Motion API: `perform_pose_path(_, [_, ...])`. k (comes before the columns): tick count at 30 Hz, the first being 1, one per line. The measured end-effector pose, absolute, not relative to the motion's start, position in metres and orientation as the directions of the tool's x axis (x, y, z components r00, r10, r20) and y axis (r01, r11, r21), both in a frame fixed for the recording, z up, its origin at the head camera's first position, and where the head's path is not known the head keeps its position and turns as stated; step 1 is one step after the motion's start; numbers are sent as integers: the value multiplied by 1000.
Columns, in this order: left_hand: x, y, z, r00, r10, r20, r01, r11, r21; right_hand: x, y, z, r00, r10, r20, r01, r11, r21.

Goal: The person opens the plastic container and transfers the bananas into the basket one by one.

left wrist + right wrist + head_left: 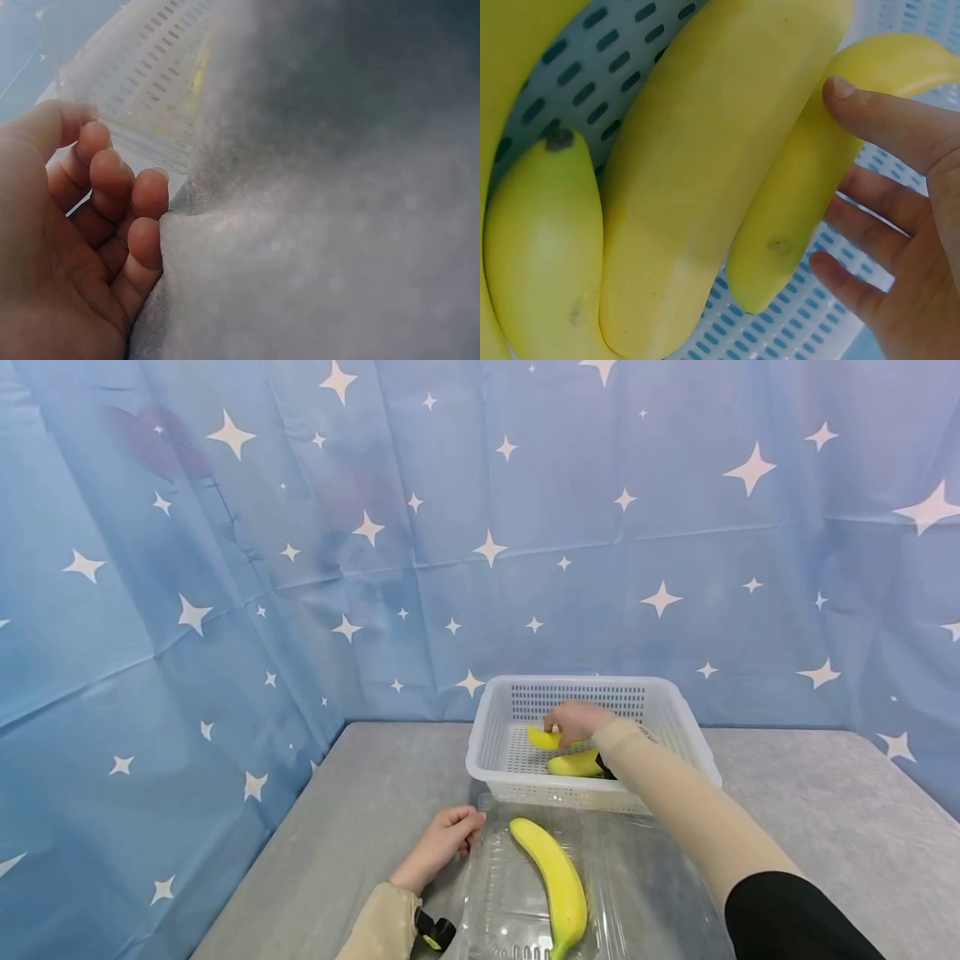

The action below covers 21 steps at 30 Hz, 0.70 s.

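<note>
Inside a white perforated basket [555,783], my right hand [581,721] grips a yellow banana [795,187], the thumb on its near side and the other fingers round its far side. More bananas lie beside it there, among them a thick one [705,172] and a shorter one [544,247]. My left hand [446,839], fingers curled, pinches the far left corner of a clear plastic clamshell box [495,893]. One banana [562,885] rests lengthwise in the box's left half.
The box's clear lid [652,877] is spread flat to the right, under my right forearm. A grey table [795,802] carries everything, and a blue star-patterned curtain [420,527] hangs behind it and along the left.
</note>
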State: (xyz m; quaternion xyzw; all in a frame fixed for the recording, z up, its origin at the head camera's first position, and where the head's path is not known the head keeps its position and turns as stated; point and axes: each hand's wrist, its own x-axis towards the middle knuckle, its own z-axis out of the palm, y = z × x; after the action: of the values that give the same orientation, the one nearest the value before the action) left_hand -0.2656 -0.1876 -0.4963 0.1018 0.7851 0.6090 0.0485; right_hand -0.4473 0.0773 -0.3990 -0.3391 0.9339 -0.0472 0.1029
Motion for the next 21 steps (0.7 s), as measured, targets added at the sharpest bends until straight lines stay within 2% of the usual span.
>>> perform_pose_path(13, [-247, -181, -468, -969, 235, 70, 123, 218, 968, -451, 78, -402, -742, -622, -249, -582, 783, -222])
perform_pose_path(21, [-262, -186, -491, -972, 227, 67, 123, 241, 963, -454, 80, -407, -763, -582, -280, -538, 813, -222])
